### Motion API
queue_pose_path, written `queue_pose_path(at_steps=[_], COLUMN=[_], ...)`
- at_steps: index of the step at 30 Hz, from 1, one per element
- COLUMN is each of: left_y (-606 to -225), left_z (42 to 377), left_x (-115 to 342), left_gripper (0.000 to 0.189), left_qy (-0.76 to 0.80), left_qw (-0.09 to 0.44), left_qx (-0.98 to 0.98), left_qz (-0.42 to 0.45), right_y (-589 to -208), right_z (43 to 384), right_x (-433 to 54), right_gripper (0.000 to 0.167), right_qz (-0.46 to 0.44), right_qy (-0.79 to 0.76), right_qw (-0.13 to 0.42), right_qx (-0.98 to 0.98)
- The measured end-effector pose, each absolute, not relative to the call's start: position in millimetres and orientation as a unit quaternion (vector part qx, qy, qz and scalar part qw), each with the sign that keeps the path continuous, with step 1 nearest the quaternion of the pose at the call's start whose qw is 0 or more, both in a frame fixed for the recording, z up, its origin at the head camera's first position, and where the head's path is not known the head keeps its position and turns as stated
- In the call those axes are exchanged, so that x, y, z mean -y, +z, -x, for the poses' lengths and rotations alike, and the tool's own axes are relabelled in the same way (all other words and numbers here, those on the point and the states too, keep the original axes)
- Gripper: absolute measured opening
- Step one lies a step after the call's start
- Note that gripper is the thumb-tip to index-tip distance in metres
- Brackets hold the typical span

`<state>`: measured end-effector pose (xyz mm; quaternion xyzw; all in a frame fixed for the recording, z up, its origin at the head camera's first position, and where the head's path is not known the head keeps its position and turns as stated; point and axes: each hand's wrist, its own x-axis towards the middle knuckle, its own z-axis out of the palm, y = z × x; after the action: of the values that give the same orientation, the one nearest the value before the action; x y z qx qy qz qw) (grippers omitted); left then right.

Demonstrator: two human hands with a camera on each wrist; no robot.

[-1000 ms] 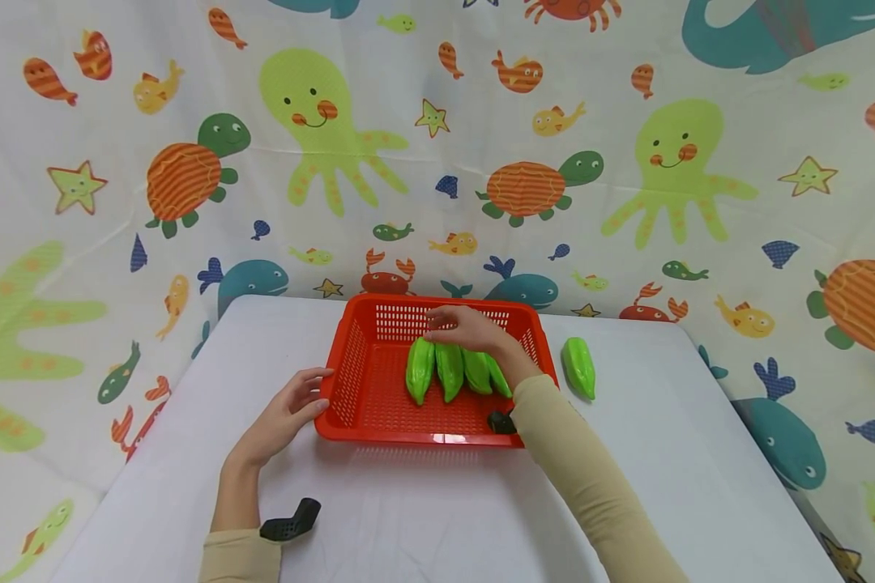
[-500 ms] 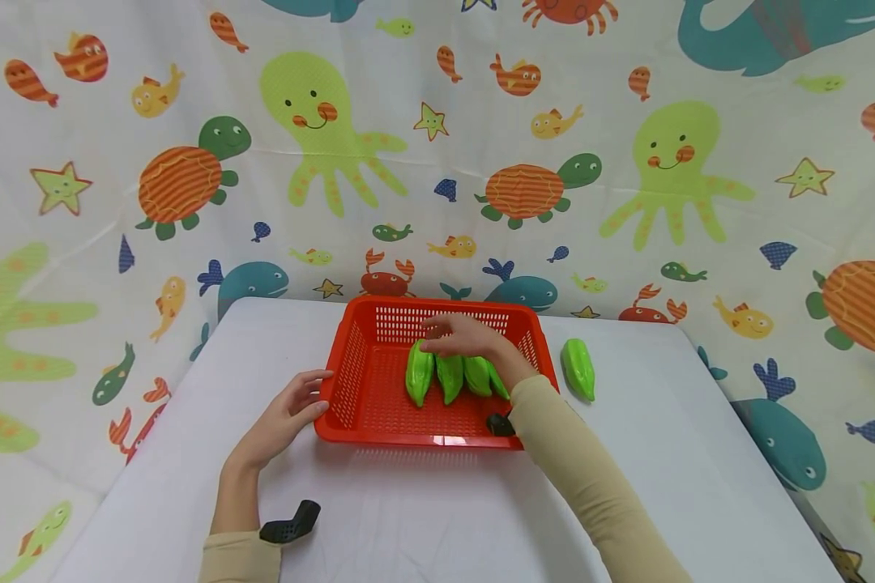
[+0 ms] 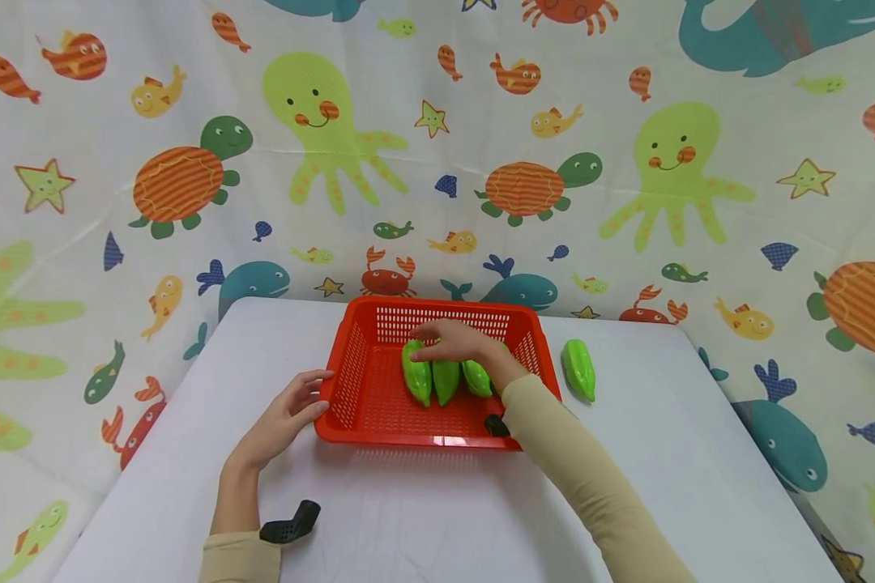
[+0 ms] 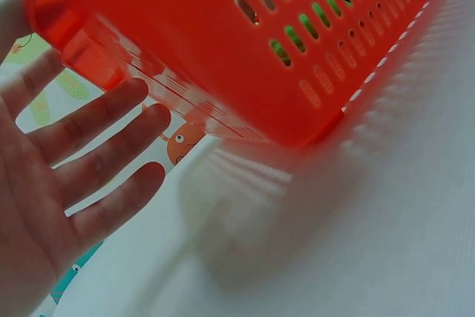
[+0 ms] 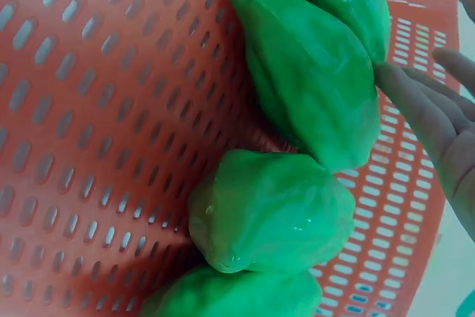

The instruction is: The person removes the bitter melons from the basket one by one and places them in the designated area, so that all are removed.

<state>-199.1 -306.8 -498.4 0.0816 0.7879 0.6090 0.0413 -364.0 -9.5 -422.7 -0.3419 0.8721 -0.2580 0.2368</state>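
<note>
A red perforated plastic basket (image 3: 408, 438) holds several glossy green ridged fruits, shaped like star fruit, lying side by side. My right hand (image 3: 452, 340) reaches in over their far ends. Its fingers extend above the leftmost fruit (image 3: 417, 380). In the right wrist view, one straight fingertip (image 5: 384, 76) touches a fruit (image 5: 312, 79) where it meets its neighbour. My left hand (image 3: 292, 409) is at the basket's left rim, with thumb and forefinger at the edge. Its other fingers (image 4: 122, 198) are straight and spread in the left wrist view.
Another green fruit (image 3: 578, 371) lies on the white table (image 3: 663, 453), right of the basket. A sea-animal curtain (image 3: 437, 170) hangs behind. Black wrist devices sit at my left wrist (image 3: 292, 522) and right wrist (image 3: 497, 425).
My right hand has shifted slightly left and toward me over the fruits. The fruits in the basket have moved a little left, the leftmost now slanting. My left hand has not moved.
</note>
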Motion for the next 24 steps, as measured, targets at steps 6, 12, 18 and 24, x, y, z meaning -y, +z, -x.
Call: queue_pose_path(at_steps=[6,12,18,24], left_y=[-497.5,-497.5,-498.7,-499.1], left_z=[198.8,198.3,198.9,199.9], left_x=[306.1,306.2,307.5,309.4], left_gripper=[0.054,0.055,0.055,0.054], left_qy=[0.608,0.610,0.607,0.610], left_qw=[0.039,0.041,0.042,0.044], left_qx=[-0.789,-0.787,-0.790,-0.787], left_qz=[-0.083,-0.080,-0.078,-0.079], right_y=[-423.2,-428.1,-427.1,-424.1], right_z=[361.1,360.2,357.8,356.1], right_x=[15.2,19.3,25.0,28.1], right_gripper=[0.056,0.052,0.050,0.050], right_qz=[0.360,0.358,0.353,0.337], right_qy=[-0.251,-0.252,-0.247,-0.229], right_qw=[0.253,0.256,0.258,0.257], right_qx=[-0.862,-0.862,-0.865,-0.876])
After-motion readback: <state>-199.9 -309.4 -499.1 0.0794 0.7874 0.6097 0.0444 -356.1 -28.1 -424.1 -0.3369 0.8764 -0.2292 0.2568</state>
